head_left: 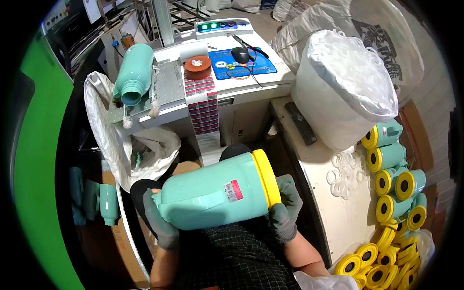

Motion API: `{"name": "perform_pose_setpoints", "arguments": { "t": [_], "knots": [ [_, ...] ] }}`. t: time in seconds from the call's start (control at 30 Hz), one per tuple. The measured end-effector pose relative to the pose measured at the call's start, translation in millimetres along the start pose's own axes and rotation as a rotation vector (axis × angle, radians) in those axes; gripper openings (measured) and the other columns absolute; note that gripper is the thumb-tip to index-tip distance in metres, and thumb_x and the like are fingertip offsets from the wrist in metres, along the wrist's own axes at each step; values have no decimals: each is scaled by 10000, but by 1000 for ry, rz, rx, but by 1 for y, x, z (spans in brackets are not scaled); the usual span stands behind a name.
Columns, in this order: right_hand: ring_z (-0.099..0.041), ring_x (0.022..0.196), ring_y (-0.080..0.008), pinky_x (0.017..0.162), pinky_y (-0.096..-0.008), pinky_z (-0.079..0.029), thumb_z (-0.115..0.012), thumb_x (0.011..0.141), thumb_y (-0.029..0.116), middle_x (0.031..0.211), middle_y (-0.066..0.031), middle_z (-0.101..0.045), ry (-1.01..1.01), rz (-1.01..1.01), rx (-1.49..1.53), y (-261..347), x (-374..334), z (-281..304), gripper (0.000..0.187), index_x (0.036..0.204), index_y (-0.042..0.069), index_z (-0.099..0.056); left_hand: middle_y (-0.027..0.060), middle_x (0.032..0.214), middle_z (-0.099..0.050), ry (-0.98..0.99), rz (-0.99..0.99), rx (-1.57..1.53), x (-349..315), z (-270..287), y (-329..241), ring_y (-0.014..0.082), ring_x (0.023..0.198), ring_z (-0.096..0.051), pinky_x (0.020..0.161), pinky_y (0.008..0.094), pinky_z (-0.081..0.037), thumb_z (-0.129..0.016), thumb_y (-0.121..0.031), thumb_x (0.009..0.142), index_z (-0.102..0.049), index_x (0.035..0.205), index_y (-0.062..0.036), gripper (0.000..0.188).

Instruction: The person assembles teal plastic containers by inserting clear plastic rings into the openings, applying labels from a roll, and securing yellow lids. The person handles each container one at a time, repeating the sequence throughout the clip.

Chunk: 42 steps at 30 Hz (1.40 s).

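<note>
Left hand [163,224], 7 o'clock: grey fabric glove [158,216], close-fitting cuff [168,242]. Right hand [287,209], 5 o'clock: matching grey glove, darker ribbed cuff at wrist. Left forearm [164,268] and right forearm [304,253] bare beyond the cuffs. Garment [227,258], 6 o'clock: black cloth, thin pale lines crossing in a check.

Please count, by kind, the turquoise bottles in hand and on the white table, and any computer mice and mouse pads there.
Yellow-ended bottle, held: 1
Plain turquoise bottle: 1
Computer mouse: 1
Blue mouse pad: 1
Total: 4

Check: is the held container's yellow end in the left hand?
No, the right hand holds the yellow end, the left hand the green end.
</note>
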State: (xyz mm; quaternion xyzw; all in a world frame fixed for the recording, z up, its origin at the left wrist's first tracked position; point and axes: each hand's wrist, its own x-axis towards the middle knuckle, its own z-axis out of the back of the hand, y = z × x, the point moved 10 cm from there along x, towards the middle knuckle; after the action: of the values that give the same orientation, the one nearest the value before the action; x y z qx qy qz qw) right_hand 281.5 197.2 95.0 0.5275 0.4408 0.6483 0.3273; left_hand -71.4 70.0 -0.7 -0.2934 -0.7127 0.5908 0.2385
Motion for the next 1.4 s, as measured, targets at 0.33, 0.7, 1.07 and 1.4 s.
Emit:
{"name": "perform_pose_setpoints", "arguments": {
  "t": [0.33,0.7,1.07,1.4],
  "knots": [
    [-635,1056,-252,948,-375,-528,-461,1073,293,1254,-169,-657,-300,-143,151,-7,-7,30,507,1413,-69,-566,48,1100,-640,-31,175,-213,-23,-32,-11,192,996,-613,931,347,-503,-447,-322,1097,-579,1204,-21,345],
    [-632,1280,-270,1113,-413,-520,-478,1122,385,1420,-168,-631,-547,-375,911,-103,-107,162,538,1522,26,-474,142,1338,-549,769,-326,-1,-74,-189,-87,263,1259,-553,1080,440,-461,-729,-319,934,-537,1402,-35,581],
    [-653,1064,-259,976,-414,-550,-610,1061,418,1346,-156,-619,-746,394,295,101,46,373,562,1436,5,-538,175,1390,-522,925,-514,439,-91,-195,-75,307,1216,-572,1078,446,-469,-806,-159,833,-519,1430,-4,681],
    [-625,987,-128,863,-285,-506,-547,1100,161,1156,-68,-701,-160,-340,32,-114,-25,-9,295,1312,-17,-649,82,1121,-602,-330,-242,589,39,132,-10,165,930,-608,809,321,-528,-745,-148,936,-576,1294,6,424]
  ]
}}
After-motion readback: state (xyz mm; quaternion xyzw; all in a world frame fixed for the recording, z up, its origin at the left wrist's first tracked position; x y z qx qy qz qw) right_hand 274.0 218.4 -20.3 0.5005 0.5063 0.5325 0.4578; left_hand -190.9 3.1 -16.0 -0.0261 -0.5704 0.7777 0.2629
